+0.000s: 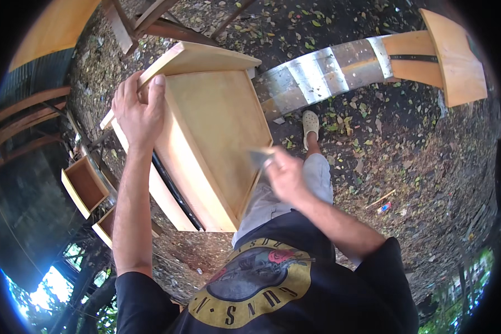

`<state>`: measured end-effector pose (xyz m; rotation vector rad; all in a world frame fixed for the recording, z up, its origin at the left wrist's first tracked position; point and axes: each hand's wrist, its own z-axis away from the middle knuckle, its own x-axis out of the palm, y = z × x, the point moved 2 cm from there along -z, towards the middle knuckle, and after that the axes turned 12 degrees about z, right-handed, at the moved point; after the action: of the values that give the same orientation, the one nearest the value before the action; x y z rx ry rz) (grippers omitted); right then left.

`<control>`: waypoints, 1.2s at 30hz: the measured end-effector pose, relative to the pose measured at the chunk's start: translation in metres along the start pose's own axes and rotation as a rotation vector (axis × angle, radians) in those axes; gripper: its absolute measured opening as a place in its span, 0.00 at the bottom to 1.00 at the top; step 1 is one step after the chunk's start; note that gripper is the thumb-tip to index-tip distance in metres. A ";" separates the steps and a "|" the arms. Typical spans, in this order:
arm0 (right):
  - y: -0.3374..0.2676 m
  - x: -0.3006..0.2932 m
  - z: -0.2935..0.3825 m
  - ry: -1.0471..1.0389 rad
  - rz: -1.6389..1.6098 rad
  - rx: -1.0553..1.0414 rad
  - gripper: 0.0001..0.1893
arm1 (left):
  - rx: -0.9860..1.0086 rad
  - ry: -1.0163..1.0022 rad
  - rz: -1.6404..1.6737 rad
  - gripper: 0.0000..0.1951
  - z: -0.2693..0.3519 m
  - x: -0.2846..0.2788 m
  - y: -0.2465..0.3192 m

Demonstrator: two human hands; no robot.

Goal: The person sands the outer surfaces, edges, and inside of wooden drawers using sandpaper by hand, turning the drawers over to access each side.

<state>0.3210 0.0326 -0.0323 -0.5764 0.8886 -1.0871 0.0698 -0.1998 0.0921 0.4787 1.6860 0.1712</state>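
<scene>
A wooden drawer [217, 125] of pale wood is tilted before me, its inside facing up. My left hand [140, 110] grips the top edge of its front panel [208, 60] and side, the thumb over the edge. Along the drawer's outer side runs a black metal drawer slide [175, 194]. My right hand [286, 173], blurred, holds a small flat grey piece [259, 158] at the drawer's near right edge. It looks like folded sandpaper or a scraper blade; which one I cannot tell.
A long, paint-marked beam [317, 75] extends right, with another drawer [461, 62] at its end. Two smaller drawers, one of them an open-topped drawer [85, 185], stand at the left. Wooden framing [150, 25] is at the top. Leaf litter and a thin stick [380, 199] lie on the ground.
</scene>
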 end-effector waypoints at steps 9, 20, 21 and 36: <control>0.105 0.064 -0.020 -0.041 0.037 -0.312 0.19 | -0.005 -0.004 0.015 0.30 -0.004 0.003 0.003; -0.023 0.008 0.052 -0.033 -0.101 -0.740 0.14 | -0.017 0.018 -0.011 0.30 -0.002 0.002 -0.001; -0.035 0.002 0.058 -0.055 -0.150 -0.787 0.14 | -0.018 0.012 -0.016 0.30 -0.003 0.002 -0.001; -0.034 0.018 -0.026 -0.321 -0.247 -0.655 0.13 | -0.016 0.003 0.022 0.31 -0.005 0.004 -0.006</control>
<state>0.2852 0.0032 -0.0263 -1.3941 0.8967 -0.8706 0.0633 -0.2031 0.0872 0.4851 1.6814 0.2011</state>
